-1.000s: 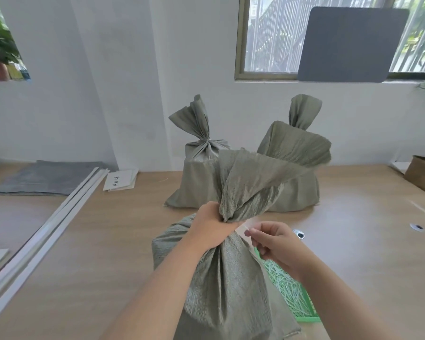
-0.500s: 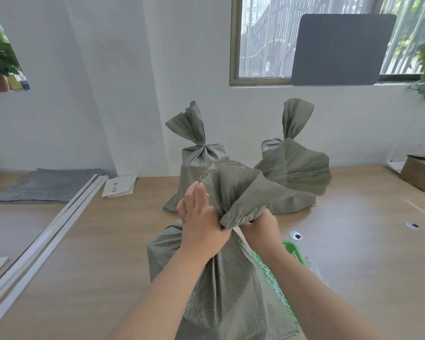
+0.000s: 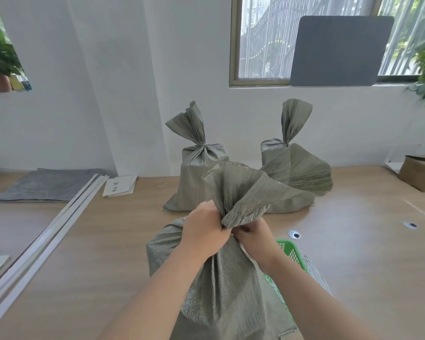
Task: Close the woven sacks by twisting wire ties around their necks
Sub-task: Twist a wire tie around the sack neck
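A grey-green woven sack (image 3: 221,290) stands on the wooden table right in front of me, its top gathered into a flared bunch (image 3: 245,192). My left hand (image 3: 204,229) grips the gathered neck from the left. My right hand (image 3: 254,238) is curled against the neck from the right, fingers tucked under the bunch; the wire tie is hidden there. Two more sacks stand behind with their necks cinched, one at back left (image 3: 196,168) and one at back right (image 3: 290,165).
A green plastic basket (image 3: 291,251) sits just right of the near sack, partly behind my right arm. White strips (image 3: 47,231) and grey cloth (image 3: 44,185) lie at left, papers (image 3: 119,186) near them. A cardboard box (image 3: 418,173) stands far right. Cable holes (image 3: 294,234) dot the table.
My right hand, apart from the sack and pinching a pale tie a second ago, has moved in against the neck. My left hand opened briefly, then closed round the neck again.
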Motion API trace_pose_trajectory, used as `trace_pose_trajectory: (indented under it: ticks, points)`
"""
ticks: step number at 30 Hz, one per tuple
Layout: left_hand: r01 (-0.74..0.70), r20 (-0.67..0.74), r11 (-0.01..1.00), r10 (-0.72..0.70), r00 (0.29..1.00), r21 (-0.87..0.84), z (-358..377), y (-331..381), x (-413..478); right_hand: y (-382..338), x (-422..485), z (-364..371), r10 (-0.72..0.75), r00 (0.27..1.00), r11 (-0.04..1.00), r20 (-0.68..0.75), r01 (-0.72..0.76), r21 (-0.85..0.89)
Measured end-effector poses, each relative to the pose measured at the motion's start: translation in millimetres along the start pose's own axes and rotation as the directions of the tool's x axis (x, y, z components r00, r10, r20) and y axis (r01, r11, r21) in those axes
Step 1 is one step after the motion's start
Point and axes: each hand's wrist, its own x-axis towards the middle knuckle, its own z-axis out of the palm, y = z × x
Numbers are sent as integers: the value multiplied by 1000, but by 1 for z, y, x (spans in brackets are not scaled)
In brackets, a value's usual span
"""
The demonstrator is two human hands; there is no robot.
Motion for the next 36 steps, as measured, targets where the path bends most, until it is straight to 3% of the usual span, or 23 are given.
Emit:
trace_pose_trajectory:
  ticks: [7,13,18,22,28,32,36]
  points:
    - [-82,-2,971,85,996,223,7,-6,4,6,-10,4,15,990,1000,-142,-16,-5]
    - [-76,12,931,77,997,358,2,0,2,6,-21,11,31,987,994,-160,-14,111]
    - [-85,31,930,79,996,358,-1,3,4,13,-20,13,32,982,999,-188,-26,37]
    - [-104,137,878,44,990,467,-2,11,6,18,-19,15,37,972,997,-234,-51,-52]
    - [-20,217,820,-128,968,571,-10,26,22,14,-16,21,-196,955,931,-224,109,-347]
    - [41,308,821,-260,915,570,-14,28,42,16,-15,26,-318,931,895,-179,232,-380]
    - [89,389,880,-295,873,467,-16,18,54,19,-13,26,-364,920,883,-145,291,-369]
